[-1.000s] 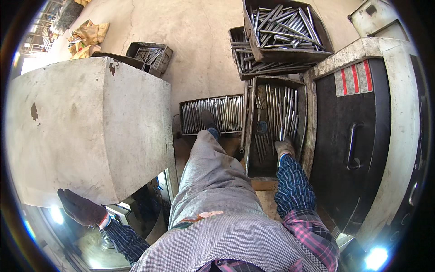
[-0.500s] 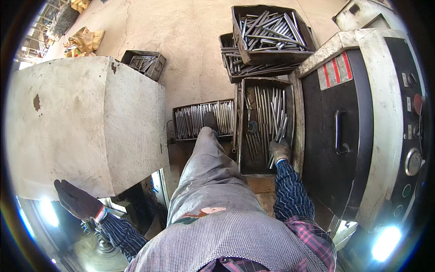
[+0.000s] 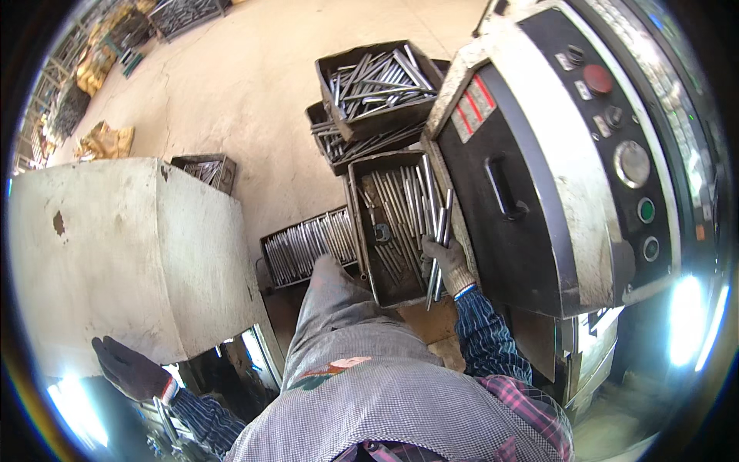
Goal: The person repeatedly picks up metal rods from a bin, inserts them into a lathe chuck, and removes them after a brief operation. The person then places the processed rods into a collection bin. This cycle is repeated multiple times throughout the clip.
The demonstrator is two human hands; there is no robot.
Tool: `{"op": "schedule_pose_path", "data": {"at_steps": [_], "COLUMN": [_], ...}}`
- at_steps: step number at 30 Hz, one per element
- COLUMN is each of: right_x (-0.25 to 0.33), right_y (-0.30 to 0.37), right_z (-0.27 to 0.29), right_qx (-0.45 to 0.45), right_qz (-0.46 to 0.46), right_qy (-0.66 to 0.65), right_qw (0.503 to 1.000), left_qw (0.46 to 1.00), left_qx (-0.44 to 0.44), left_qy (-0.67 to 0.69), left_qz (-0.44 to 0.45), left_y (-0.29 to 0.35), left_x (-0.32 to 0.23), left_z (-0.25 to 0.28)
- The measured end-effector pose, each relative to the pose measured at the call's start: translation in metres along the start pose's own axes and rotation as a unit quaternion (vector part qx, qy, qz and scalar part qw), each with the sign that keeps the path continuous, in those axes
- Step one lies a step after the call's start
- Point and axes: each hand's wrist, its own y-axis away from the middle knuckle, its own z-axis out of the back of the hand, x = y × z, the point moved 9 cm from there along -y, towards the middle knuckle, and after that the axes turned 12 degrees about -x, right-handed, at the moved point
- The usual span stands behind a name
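Note:
My right hand (image 3: 448,260), in a grey knitted glove, is closed around a few metal rods (image 3: 445,213). They stand up at a slant from the fist, and their lower ends stick out beneath it. Behind them is an open metal tray (image 3: 408,297) with more rods lying lengthwise in it and a small C-shaped tool (image 3: 382,232) that looks like a micrometer. My left hand (image 3: 132,371), in a dark glove, is at the lower edge of a chipped white machine housing (image 3: 92,254), its fingers stretched out together and holding nothing.
Two stacked bins (image 3: 336,115) of jumbled rods stand beyond the tray. A crate (image 3: 265,245) of rods in a row is by my leg, a smaller crate (image 3: 225,175) farther left. To the right rises a machine with a dark handled door (image 3: 469,181) and button panel (image 3: 596,115).
My right hand has come up from the tray with the rods. The view has swung right, so the right machine shows more. My left hand keeps its place and stretched-out pose.

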Motion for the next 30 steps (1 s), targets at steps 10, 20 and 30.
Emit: {"op": "schedule_pose_path", "data": {"at_steps": [10, 20, 30], "right_x": [0.067, 0.126, 0.071], "right_y": [0.124, 0.262, 0.338], "right_z": [0.023, 0.045, 0.169], "right_qx": [0.014, -0.045, -0.204], "right_qz": [0.144, 0.336, 0.391], "right_qy": [-0.053, -0.280, -0.226], "right_qw": [0.988, 0.898, 0.868], "left_qw": [0.934, -0.019, -0.168], "left_qx": [0.018, 0.731, 0.902], "left_qy": [0.358, 0.569, 0.386], "left_qz": [-0.010, 0.376, 0.096], "left_y": [0.010, 0.269, 0.344], "left_x": [-0.074, -0.319, -0.343], "left_z": [0.026, 0.112, 0.368]}}
